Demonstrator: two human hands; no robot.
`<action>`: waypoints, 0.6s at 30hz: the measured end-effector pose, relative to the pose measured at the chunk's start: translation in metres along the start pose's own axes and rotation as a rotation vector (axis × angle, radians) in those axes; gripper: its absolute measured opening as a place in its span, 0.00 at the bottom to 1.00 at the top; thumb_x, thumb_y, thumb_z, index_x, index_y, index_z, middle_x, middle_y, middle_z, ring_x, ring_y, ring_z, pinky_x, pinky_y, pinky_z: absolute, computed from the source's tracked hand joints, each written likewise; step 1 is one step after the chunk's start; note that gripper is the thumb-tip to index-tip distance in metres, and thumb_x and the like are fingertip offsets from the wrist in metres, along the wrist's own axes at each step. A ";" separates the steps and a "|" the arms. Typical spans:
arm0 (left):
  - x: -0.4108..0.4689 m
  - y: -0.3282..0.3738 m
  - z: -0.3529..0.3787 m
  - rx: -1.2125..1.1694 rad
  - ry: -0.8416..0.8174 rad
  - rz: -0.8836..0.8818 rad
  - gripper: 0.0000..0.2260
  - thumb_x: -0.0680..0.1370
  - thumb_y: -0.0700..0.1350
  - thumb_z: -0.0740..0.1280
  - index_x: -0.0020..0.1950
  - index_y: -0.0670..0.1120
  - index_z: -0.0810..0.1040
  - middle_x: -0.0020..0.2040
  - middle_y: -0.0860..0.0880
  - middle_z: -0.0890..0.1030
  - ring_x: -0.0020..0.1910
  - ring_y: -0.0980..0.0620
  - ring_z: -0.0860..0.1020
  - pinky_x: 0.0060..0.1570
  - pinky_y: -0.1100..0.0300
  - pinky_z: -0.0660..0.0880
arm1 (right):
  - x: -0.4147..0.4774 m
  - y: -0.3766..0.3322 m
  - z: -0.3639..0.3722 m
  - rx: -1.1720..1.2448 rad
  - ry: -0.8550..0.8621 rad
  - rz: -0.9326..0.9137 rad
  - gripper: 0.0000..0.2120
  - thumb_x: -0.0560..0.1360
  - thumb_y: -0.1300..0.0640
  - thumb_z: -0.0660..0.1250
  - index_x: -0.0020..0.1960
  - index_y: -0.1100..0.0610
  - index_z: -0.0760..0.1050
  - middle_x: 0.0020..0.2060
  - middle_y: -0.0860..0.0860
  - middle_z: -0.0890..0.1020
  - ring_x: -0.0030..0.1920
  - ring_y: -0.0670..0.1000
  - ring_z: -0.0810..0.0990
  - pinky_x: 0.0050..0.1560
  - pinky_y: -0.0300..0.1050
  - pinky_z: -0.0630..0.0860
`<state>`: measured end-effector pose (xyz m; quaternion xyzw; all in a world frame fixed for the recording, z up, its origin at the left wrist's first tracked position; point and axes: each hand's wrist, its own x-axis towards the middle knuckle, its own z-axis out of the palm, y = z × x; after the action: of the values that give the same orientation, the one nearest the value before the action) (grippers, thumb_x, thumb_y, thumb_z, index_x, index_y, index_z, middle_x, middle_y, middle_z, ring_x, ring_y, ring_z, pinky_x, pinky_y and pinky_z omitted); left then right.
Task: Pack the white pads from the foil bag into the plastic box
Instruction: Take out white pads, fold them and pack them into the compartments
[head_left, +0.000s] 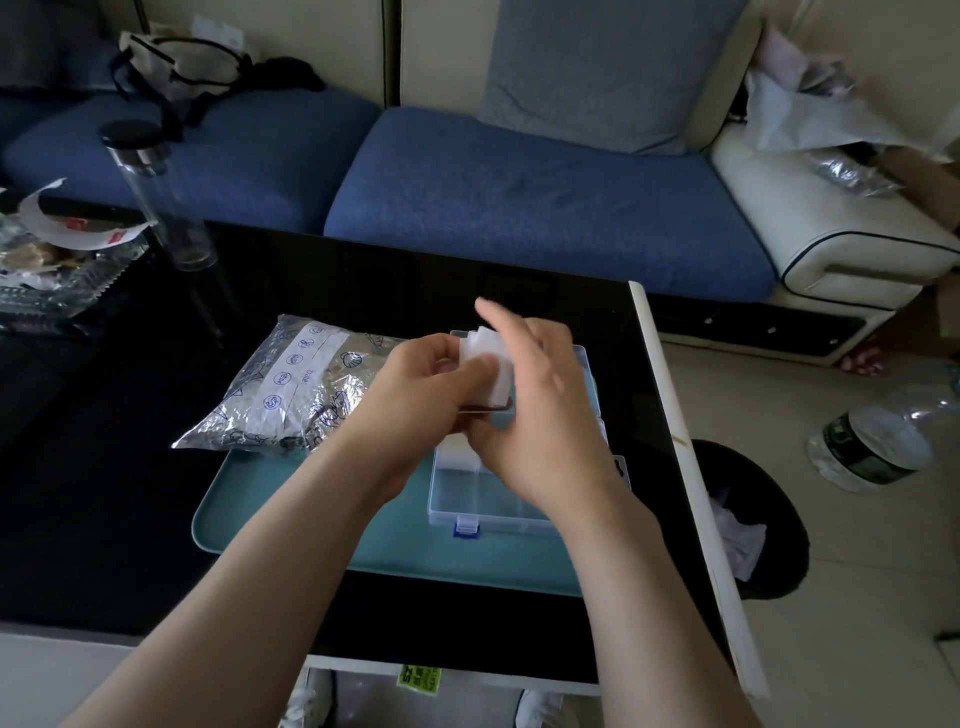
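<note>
The left hand (426, 389) grips a stack of white pads (485, 345) directly above the open plastic box (498, 512), whose long axis runs away from the person. The right hand (545, 415), fingers fairly straight, lies against the stack's right side. The foil bag (291, 395) lies just left, and the box sits on a teal tray (291, 514) on a black table (467, 291) before a blue sofa (519, 197).

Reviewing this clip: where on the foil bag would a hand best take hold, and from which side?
Judging by its pose, the flat near-left corner of the foil bag, pinched from the left. The bag lies bulging on the tray and table, so its middle offers little to pinch, while its right end is hidden behind the left hand, which holds the white pads.
</note>
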<state>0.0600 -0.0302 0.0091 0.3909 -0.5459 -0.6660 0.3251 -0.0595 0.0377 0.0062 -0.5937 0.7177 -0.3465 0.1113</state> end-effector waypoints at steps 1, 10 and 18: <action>0.000 -0.001 0.000 0.045 -0.007 0.008 0.08 0.84 0.40 0.68 0.59 0.37 0.80 0.50 0.38 0.87 0.45 0.48 0.86 0.49 0.51 0.83 | 0.000 0.002 0.001 -0.018 0.016 -0.011 0.45 0.68 0.61 0.79 0.79 0.40 0.65 0.67 0.46 0.68 0.67 0.53 0.74 0.64 0.55 0.78; -0.002 0.000 -0.001 0.266 -0.068 0.055 0.09 0.84 0.45 0.64 0.57 0.44 0.83 0.50 0.42 0.87 0.53 0.39 0.85 0.59 0.33 0.79 | -0.002 0.004 0.000 0.005 -0.086 -0.006 0.40 0.75 0.61 0.75 0.81 0.40 0.64 0.68 0.48 0.71 0.67 0.52 0.76 0.63 0.54 0.79; -0.003 0.001 0.000 0.284 -0.134 -0.024 0.14 0.79 0.33 0.58 0.56 0.40 0.81 0.51 0.37 0.85 0.48 0.47 0.83 0.50 0.46 0.80 | 0.000 0.007 0.004 0.111 -0.149 -0.002 0.41 0.74 0.63 0.74 0.81 0.42 0.63 0.71 0.47 0.70 0.70 0.49 0.73 0.69 0.48 0.75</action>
<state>0.0617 -0.0280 0.0101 0.3941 -0.6502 -0.6108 0.2213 -0.0625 0.0369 -0.0010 -0.6114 0.6867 -0.3407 0.1965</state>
